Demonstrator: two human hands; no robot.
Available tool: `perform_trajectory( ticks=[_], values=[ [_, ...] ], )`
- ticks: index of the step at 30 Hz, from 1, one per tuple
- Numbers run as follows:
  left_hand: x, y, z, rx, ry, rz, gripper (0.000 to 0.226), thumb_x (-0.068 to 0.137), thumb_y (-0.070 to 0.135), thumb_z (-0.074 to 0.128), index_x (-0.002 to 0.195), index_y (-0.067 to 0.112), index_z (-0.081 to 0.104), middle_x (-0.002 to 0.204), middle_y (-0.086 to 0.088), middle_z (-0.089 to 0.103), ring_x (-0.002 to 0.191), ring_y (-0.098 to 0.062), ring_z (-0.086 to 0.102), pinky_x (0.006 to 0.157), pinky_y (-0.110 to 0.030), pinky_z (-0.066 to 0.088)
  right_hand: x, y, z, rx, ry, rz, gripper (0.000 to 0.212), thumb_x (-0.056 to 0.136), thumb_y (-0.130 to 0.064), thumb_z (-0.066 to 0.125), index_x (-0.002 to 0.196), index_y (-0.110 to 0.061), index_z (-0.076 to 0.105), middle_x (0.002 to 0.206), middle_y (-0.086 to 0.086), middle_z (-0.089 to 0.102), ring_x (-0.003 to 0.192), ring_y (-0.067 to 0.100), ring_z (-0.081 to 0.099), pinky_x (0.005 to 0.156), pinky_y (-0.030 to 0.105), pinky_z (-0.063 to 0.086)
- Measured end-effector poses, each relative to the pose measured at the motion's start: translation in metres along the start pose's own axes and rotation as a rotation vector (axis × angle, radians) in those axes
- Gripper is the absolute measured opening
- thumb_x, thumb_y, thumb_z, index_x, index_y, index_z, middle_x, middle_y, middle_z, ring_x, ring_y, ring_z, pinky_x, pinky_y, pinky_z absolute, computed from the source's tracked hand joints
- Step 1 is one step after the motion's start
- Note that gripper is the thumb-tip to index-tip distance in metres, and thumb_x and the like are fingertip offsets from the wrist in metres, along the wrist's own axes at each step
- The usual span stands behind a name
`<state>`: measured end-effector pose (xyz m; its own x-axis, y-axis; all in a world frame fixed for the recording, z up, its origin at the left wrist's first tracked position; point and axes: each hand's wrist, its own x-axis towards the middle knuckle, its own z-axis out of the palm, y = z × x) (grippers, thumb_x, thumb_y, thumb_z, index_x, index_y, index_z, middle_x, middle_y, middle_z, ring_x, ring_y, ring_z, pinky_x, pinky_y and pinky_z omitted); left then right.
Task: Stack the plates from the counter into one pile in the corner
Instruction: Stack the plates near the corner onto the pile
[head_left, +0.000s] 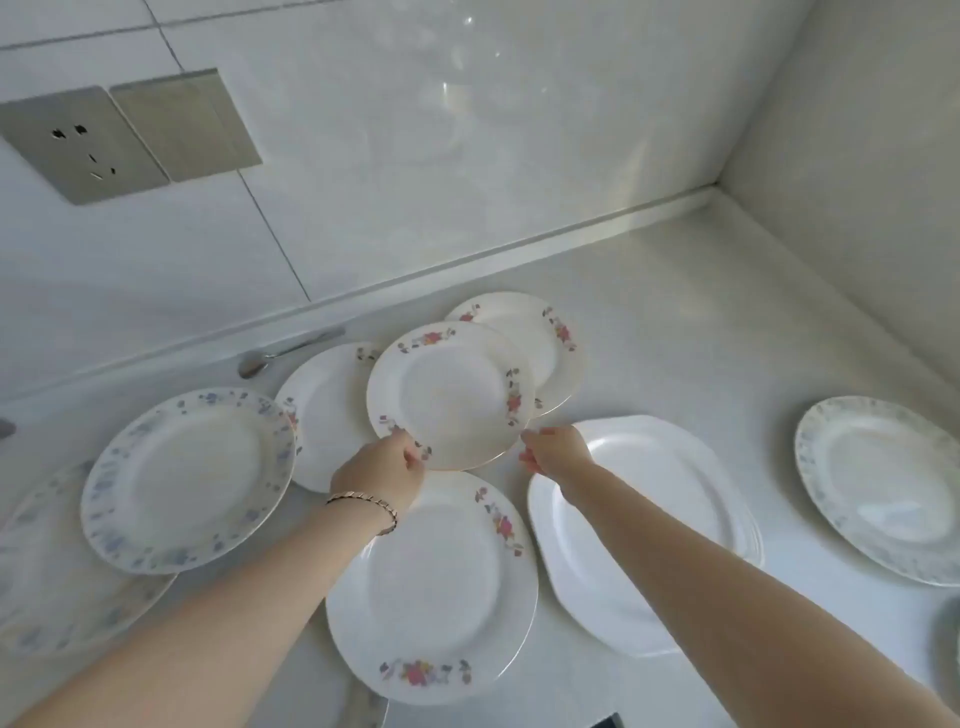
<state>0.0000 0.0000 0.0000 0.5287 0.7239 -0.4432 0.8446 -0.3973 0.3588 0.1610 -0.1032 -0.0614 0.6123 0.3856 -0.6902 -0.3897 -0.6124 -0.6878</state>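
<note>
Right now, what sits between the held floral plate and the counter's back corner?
Head view: one more red-flowered plate, partly hidden behind the held plate; past it, bare counter up to the corner.

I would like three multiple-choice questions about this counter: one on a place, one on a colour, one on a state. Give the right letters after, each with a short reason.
1. Where does the spoon lie?
A) on a plate
B) at the foot of the back wall
C) in the right corner

2. What colour are the biggest flowers on the held plate?
A) black
B) green
C) red

3. How is the held plate handled?
A) two hands grip its near rim
B) one hand alone grips it
C) nobody touches it

Answers: 1 B, it lies along the wall's foot. 2 C, red blooms mark its rim. 3 A, the left hand and the right hand pinch the rim.
</note>
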Motion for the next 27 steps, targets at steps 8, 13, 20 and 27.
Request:
perform_trajectory(
  ticks=[8, 13, 20, 27],
  values=[
    [0.017, -0.012, 0.004, -0.115, 0.057, -0.105, 0.013, 0.091, 0.017, 0.043, 0.090, 0.021, 0.055, 0.077, 0.012, 0.057, 0.068, -0.019, 0.058, 0.072, -0.031, 0.049, 0.036, -0.016, 0.024, 0.528, 0.010, 0.250, 0.020, 0.086, 0.002, 0.059, 0.104, -0.006, 0.058, 0.083, 0.008, 0.059, 0.088, 0.027, 0.056, 0.078, 0.038, 0.052],
    [0.020, -0.011, 0.002, -0.208, 0.073, -0.122, 0.015, 0.091, 0.013, 0.042, 0.088, 0.022, 0.054, 0.066, 0.011, 0.058, 0.052, -0.002, 0.055, 0.057, -0.022, 0.042, 0.029, -0.008, 0.007, 0.599, 0.058, 0.261, 0.007, 0.081, 0.002, 0.068, 0.081, -0.001, 0.061, 0.088, 0.014, 0.065, 0.081, 0.029, 0.062, 0.083, 0.041, 0.054],
    [-0.001, -0.017, 0.011, -0.347, 0.018, -0.149, 0.023, 0.085, 0.016, 0.045, 0.068, 0.029, 0.052, 0.082, -0.003, 0.067, 0.079, -0.030, 0.067, 0.079, -0.043, 0.057, -0.017, 0.018, -0.069, 0.610, 0.085, 0.107, 0.007, 0.083, -0.001, 0.066, 0.077, -0.001, 0.063, 0.083, 0.011, 0.066, 0.075, 0.023, 0.064, 0.081, 0.032, 0.053],
    [-0.026, -0.015, 0.037, -0.368, -0.043, -0.168, 0.026, 0.084, 0.010, 0.044, 0.065, 0.025, 0.053, 0.078, -0.005, 0.066, 0.082, -0.033, 0.068, 0.080, -0.036, 0.053, -0.083, 0.087, -0.171, 0.659, 0.222, 0.031, 0.006, 0.087, -0.002, 0.059, 0.088, -0.002, 0.065, 0.061, 0.002, 0.073, 0.054, 0.011, 0.070, 0.053, 0.020, 0.058]
  ],
)
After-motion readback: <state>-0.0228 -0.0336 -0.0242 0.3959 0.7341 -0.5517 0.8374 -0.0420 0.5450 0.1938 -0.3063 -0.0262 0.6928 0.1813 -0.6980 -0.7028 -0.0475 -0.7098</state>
